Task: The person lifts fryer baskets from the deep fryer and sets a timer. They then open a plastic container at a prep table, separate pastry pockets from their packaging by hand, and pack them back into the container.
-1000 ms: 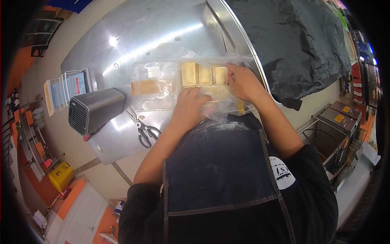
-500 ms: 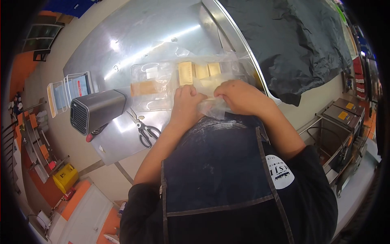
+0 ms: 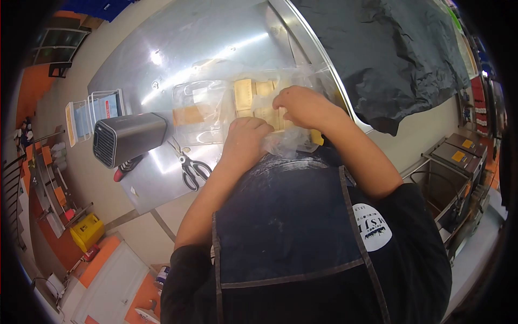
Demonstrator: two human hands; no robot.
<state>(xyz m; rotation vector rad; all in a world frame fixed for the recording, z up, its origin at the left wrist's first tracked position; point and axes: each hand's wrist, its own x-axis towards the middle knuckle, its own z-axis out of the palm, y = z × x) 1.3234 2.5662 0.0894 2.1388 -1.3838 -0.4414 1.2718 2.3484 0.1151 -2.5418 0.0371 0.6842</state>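
Observation:
A crumpled clear plastic bag [image 3: 280, 141] lies at the table's near edge, with several pale yellow blocks [image 3: 244, 96] in or under it. My left hand [image 3: 245, 141] rests at its near left side, the fingers curled and pressed together on the plastic. Over the right side of the blocks, my right hand [image 3: 308, 108] bends its fingers in a pinch on the film. Its fingertips are partly hidden. To the left lies a flat clear package [image 3: 202, 94] with a tan strip [image 3: 191, 115].
Left of my left arm lie black-handled scissors [image 3: 190, 170] on the steel table [image 3: 216, 32]. A grey knife block [image 3: 131, 137] and a white wire rack [image 3: 91, 116] stand at the left edge. Black plastic sheeting [image 3: 386, 59] covers the surface at right.
My right hand has moved up and slightly left over the blocks. More yellow block shows between my hands, and a yellow piece now shows below my right wrist. The left hand has shifted slightly down.

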